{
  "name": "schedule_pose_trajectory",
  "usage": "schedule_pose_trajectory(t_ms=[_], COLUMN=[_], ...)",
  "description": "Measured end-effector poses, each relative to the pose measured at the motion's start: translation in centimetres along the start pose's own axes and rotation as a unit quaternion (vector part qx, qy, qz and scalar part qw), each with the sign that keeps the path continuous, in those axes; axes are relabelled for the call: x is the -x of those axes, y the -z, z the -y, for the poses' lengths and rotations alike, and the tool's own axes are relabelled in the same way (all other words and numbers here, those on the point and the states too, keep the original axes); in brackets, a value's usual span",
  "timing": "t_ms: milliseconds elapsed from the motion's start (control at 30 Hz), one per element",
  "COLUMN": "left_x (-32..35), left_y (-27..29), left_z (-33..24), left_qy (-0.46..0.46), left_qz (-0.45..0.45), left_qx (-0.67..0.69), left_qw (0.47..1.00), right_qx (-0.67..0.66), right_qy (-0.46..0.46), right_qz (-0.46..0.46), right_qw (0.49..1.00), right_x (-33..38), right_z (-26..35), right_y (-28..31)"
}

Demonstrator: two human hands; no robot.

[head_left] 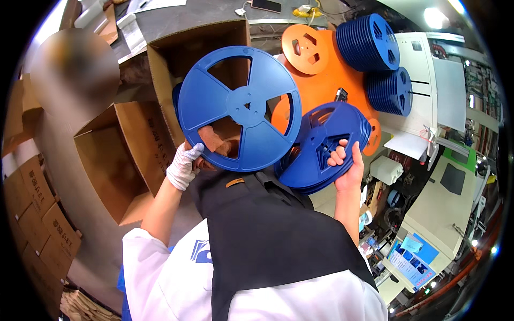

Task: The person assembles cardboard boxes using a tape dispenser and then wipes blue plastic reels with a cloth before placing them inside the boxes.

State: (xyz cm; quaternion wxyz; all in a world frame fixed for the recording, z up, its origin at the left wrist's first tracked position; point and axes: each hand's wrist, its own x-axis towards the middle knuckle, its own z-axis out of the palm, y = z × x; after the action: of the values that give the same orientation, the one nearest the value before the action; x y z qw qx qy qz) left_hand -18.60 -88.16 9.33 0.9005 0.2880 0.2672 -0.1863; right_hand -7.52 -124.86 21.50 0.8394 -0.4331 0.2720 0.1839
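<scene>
Dark apron (267, 235) over a white coat fills the lower centre of the frame, worn by the person. Above it, the gloved left hand (183, 165) pinches the lower rim of a single flat blue plastic reel (239, 107), lifted face-on at upper centre, apparently so its spokes can be looked over. At right centre the bare right hand (348, 167) curls around a stack of blue plastic reels (324, 147), tilted edgeways. Open brown cardboard boxes (120, 160) sit at left; orange reels (316, 69) lie behind
</scene>
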Motion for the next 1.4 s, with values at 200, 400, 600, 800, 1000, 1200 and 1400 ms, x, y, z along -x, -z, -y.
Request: schedule_pose_trajectory(t_ms=[200,400,600,800,1000,1200,1400], left_x=[-0.4,-3.4,-12.1,-13.6,-10.6,-8.2,-5.2], left_y=[4.6,5.3,12.4,13.5,3.4,-11.8,-18.3], left_z=[3.0,3.1,8.4,6.7,2.5,-2.1,3.3], left_qy=[-0.027,-0.03,-0.041,0.039,-0.187,-0.422,-0.435], left_qz=[-0.074,-0.126,-0.253,-0.368,-0.209,-0.078,0.195], left_qx=[0.01,-0.058,-0.154,-0.204,-0.395,-0.775,-0.622], left_qw=[0.997,0.99,0.954,0.906,0.875,0.463,0.622], right_qx=[-0.021,0.011,0.01,-0.06,-0.16,-0.228,-0.174], right_qy=[0.0,0.008,-0.003,0.02,0.039,-0.001,-0.035], right_qz=[-0.034,-0.035,0.012,0.14,0.211,0.28,0.299], right_qw=[0.999,0.999,1.0,0.988,0.963,0.932,0.938], right_x=[0.1,0.3,0.4,1.3,1.9,2.5,3.1], right_z=[-0.3,-1.7,-1.9,-1.1,0.8,-0.7,-1.2], right_y=[0.9,0.9,-0.1,0.2,0.9,-0.1,-1.7])
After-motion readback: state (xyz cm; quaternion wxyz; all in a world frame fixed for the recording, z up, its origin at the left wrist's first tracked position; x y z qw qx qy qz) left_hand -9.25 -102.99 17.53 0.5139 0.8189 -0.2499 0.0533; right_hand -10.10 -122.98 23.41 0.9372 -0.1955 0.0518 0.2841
